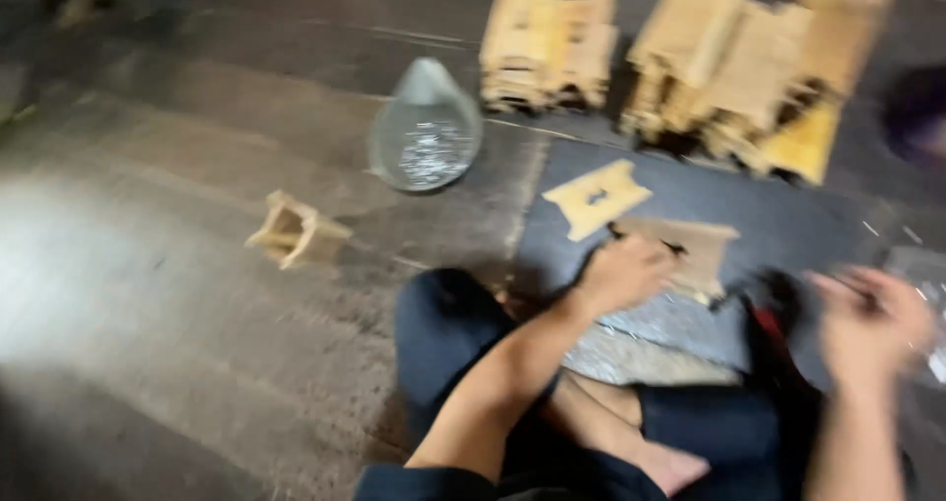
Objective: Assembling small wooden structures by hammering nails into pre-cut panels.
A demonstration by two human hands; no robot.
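Left hand [623, 272] rests with fingers curled around the near edge of a flat wooden piece [690, 250], which lies on a dark mat [788, 220] spread over the floor [177, 294]. Grip on that piece appears closed, though motion blur hides the fingertips. Right hand [872, 324] hangs to the right of the wooden piece, apart from it; it is heavily blurred, so whether it is open or closed cannot be determined. Just beyond the left hand, a second flat wooden cut-out [596, 198] with notched ends and a small central slot lies on the same mat, close to the first piece but not clearly touching it. The person sits on the floor with dark-clothed knees [443, 334] drawn up and a bare foot [670, 467] visible below the mat. Farther out, two stacks of similar wooden parts stand on the floor: a smaller stack [547, 48] at centre and a larger stack [749, 72] to the right. A clear plastic bag [426, 132] containing small shiny items sits left of the smaller stack. A small assembled wooden frame [294, 230] lies alone on the floor, well to the left.
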